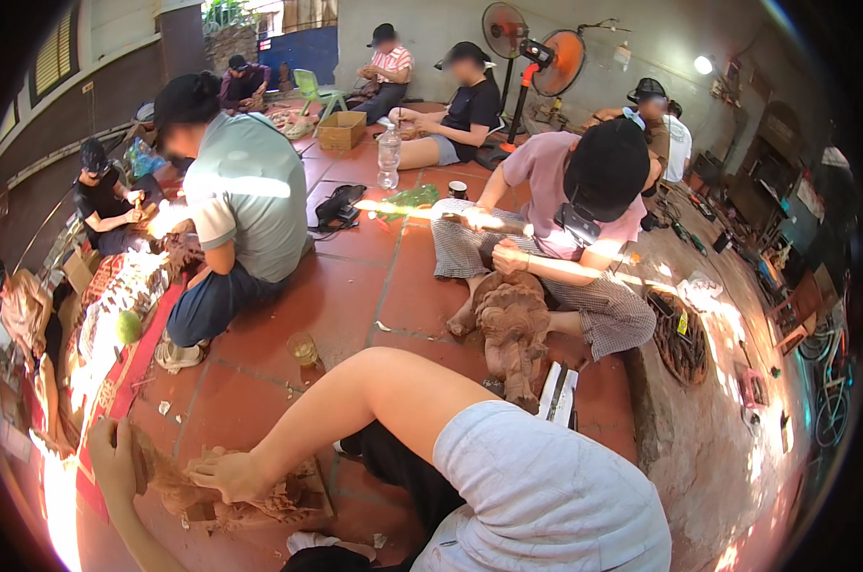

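A brown carving (176,498), which looks like wood, lies on the tiles at the lower left, with intricate relief along its length. My left hand (114,459) is curled round its far left end, and the contact is partly hidden. My right hand (227,476) rests on top of the carving, fingers stretched out and lying flat across the relief. No tool shows in that hand, though its palm side is hidden. My right arm, in a pale sleeve, reaches across from the lower middle. Near the right hand, small pale scraps lie on the floor.
A glass of yellowish liquid (304,350) stands beyond my right forearm. A co-worker in a pink shirt (584,181) sits behind another brown carving (512,329). A second, in grey-green (245,181), sits by a red mat (145,348). A round basket of tools (677,338) lies right.
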`<state>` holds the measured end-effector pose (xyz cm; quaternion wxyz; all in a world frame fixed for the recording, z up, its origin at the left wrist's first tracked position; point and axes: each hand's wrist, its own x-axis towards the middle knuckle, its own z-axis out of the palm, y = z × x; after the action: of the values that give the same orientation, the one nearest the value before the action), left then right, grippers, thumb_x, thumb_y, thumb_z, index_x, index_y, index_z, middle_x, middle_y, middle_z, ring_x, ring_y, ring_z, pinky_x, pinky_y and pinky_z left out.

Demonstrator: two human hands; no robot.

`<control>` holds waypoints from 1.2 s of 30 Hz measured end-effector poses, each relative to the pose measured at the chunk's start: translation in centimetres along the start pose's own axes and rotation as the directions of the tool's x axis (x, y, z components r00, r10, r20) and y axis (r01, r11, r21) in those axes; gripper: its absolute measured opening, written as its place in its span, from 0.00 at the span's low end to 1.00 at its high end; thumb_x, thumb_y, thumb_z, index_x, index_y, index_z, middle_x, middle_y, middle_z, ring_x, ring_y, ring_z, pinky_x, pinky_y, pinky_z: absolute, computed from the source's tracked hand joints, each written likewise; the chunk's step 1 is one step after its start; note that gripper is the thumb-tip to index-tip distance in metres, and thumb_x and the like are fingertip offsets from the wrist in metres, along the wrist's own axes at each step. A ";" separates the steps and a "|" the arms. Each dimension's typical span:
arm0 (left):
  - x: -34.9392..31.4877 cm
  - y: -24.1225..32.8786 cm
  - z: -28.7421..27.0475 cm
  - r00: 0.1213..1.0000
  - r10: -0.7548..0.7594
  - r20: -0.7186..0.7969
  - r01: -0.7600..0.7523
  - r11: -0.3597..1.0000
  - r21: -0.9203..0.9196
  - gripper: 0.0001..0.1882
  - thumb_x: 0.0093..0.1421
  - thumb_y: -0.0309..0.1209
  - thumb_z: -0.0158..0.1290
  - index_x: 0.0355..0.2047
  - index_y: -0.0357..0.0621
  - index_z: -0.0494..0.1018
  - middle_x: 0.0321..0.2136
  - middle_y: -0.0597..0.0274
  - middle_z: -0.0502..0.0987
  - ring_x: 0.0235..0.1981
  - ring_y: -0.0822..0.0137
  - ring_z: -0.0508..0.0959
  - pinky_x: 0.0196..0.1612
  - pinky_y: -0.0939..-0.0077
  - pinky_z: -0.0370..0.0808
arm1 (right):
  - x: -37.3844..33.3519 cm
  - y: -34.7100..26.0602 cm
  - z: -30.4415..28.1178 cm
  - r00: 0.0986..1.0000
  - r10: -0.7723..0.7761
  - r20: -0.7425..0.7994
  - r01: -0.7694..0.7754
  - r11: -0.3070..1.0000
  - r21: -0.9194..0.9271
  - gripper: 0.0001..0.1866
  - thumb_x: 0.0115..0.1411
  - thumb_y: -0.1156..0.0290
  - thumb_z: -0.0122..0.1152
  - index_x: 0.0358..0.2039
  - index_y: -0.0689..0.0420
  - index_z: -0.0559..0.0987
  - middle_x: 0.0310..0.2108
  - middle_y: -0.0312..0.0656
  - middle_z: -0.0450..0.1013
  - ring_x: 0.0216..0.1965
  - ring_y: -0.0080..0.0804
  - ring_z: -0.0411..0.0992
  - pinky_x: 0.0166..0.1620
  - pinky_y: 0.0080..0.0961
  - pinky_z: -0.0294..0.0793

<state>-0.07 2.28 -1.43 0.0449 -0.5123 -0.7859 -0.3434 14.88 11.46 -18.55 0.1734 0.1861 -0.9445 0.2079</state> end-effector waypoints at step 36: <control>0.6 -1.5 -0.4 0.995 -0.045 0.092 0.044 0.999 0.010 0.14 0.62 0.36 0.51 0.30 0.34 0.69 0.30 0.54 0.71 0.36 0.58 0.70 0.44 0.67 0.66 | -0.4 1.1 -2.9 0.929 -0.370 0.011 0.362 0.900 -0.243 0.05 0.48 0.62 0.64 0.27 0.45 0.80 0.51 0.41 0.64 0.59 0.51 0.57 0.42 0.50 0.73</control>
<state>-1.69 2.13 -1.62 0.0029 -0.5099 -0.7997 -0.3170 15.46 13.82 -16.62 0.2474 0.3340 -0.9076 0.0589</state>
